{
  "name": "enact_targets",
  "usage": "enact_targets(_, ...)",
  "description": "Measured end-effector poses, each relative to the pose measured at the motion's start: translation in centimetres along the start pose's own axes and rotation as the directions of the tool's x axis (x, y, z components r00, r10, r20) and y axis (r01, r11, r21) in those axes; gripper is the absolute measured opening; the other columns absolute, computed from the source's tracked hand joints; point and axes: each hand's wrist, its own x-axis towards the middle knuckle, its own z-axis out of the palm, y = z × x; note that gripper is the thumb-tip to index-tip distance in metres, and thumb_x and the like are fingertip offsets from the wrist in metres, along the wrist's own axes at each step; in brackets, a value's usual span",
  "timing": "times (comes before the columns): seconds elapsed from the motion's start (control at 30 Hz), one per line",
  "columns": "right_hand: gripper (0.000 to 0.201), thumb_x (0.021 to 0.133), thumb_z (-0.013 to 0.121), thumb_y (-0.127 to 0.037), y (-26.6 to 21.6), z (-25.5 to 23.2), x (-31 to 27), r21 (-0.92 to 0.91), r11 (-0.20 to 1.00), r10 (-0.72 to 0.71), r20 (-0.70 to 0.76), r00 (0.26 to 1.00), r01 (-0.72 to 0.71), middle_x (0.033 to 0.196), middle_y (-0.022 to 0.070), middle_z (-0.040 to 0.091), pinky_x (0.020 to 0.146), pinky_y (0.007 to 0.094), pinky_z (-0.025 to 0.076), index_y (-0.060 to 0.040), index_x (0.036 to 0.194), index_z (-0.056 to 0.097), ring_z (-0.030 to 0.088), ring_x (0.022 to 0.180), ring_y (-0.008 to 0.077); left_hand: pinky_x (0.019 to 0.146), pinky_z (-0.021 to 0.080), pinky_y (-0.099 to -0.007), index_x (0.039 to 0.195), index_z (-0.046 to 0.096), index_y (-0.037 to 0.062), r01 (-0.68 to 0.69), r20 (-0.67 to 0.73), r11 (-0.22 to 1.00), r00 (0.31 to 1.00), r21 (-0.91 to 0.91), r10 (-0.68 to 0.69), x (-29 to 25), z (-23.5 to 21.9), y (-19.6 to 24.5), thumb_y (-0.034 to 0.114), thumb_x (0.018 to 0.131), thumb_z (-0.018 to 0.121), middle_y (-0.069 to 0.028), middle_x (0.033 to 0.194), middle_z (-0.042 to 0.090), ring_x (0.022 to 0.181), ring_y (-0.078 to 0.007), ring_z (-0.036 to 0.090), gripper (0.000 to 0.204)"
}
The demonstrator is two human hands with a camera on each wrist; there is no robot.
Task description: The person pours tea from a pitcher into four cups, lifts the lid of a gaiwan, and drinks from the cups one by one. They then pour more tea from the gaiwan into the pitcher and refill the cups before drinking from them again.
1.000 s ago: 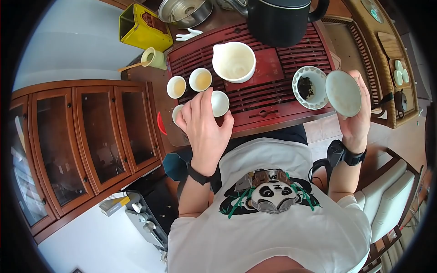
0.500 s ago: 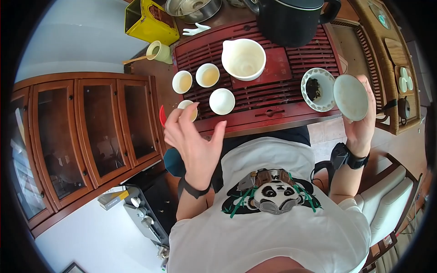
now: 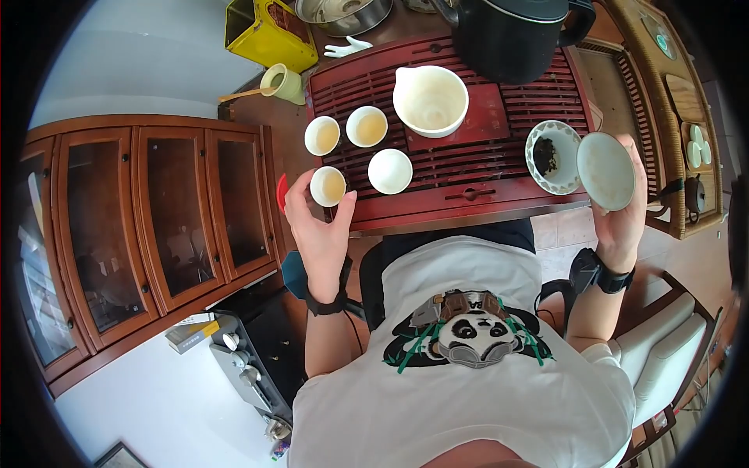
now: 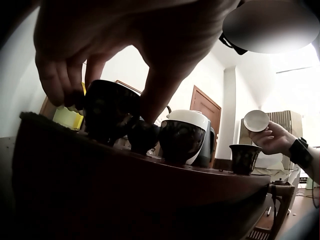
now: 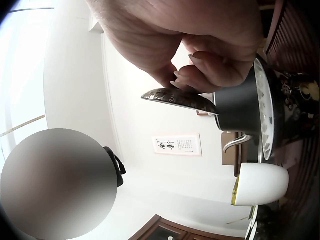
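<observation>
The left hand [image 3: 320, 226], open above the cups a moment ago, now has its grip pinched round the near-left cup [image 3: 328, 186] on the tea tray [image 3: 468, 195], fingers plainest from the left wrist, while the right hand [image 3: 620, 218] still grips the lid [image 3: 605, 171] beside the gaiwan [image 3: 552, 156].

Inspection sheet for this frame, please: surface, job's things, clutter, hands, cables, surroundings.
Surface: red slatted tea tray, wet-looking, on a dark wooden table.
Job's things: four small teacups; the nearest cup holds tea, as do two others; the fourth looks empty. White pitcher; bowl of tea leaves, uncovered; its lid held beside it.
Clutter: yellow tin, metal bowl, black kettle.
Hands: left hand pinches the nearest cup; right hand holds the lid.
Cables: nothing seen.
Surroundings: glass-door wooden cabinet, white chair.
</observation>
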Motion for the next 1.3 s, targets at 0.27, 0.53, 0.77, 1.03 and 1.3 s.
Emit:
enact_targets(0.27, 0.027, 0.110, 0.045, -0.027, 0.4, 0.2, 0.0, -0.031, 0.999, -0.035, -0.108, 0.994, 0.032, 0.103, 0.0047, 0.063, 0.075, 0.0218, 0.055, -0.0024, 0.118, 0.051, 0.065, 0.093, 0.0093, 0.097, 0.050, -0.0311, 0.129, 0.058, -0.0018, 0.003, -0.080, 0.971, 0.997, -0.240, -0.023, -0.1, 0.1, 0.3, 0.004, 0.084, 0.083, -0.0093, 0.119, 0.067, 0.108, -0.0168, 0.064, 0.052)
enact_targets(0.53, 0.022, 0.109, 0.049, -0.025, 0.0, 0.6, 0.0, -0.014, 0.998, -0.058, -0.114, 0.992, 0.057, 0.096, 0.0001, 0.065, 0.056, 0.0153, 0.047, -0.0046, 0.116, 0.054, 0.063, 0.076, 0.0025, 0.100, 0.051, -0.0327, 0.142, 0.049, -0.0022, -0.011, 0.075, 0.869, 0.996, -0.495, 0.055, -1.9, -0.1, 7.2, -0.007, 0.083, 0.076, -0.0137, 0.131, 0.061, 0.117, -0.0210, 0.063, 0.065)
enact_targets(0.77, 0.020, 0.110, 0.050, -0.026, -0.5, 0.3, 0.0, -0.005, 0.999, -0.040, -0.108, 0.993, 0.040, 0.090, -0.0020, 0.064, 0.053, 0.0151, 0.044, -0.0069, 0.110, 0.057, 0.061, 0.072, 0.0007, 0.101, 0.057, -0.0345, 0.143, 0.047, -0.0033, -0.050, 0.298, 0.788, 0.909, -0.613, 0.290, -0.9, 3.9, 11.5, -0.008, 0.082, 0.079, -0.0120, 0.137, 0.049, 0.123, -0.0210, 0.059, 0.069)
enact_targets(1.03, 0.013, 0.108, 0.054, -0.023, -0.7, 2.3, 0.2, -0.097, 0.992, -0.100, -0.282, 0.954, 0.076, 0.078, -0.0094, 0.060, 0.042, 0.0172, 0.023, -0.0134, 0.101, 0.061, 0.044, 0.054, -0.0048, 0.099, 0.055, -0.0353, 0.134, 0.046, 0.0001, -0.159, 0.281, 0.778, 0.873, -0.608, 0.399, 0.9, 7.4, 14.6, -0.006, 0.081, 0.081, -0.0143, 0.124, 0.061, 0.116, -0.0220, 0.064, 0.064)
enact_targets(1.3, 0.019, 0.107, 0.054, -0.025, -0.7, 0.4, -0.1, -0.012, 0.999, -0.036, -0.157, 0.987, 0.035, 0.099, 0.0011, 0.066, 0.076, 0.0210, 0.052, -0.0067, 0.107, 0.059, 0.064, 0.087, 0.0054, 0.094, 0.054, -0.0343, 0.132, 0.055, 0.0004, -0.429, 0.216, 0.801, 0.809, -0.418, 0.546, 1.4, 9.0, 16.0, 0.000, 0.080, 0.082, -0.0129, 0.123, 0.062, 0.108, -0.0221, 0.066, 0.058)
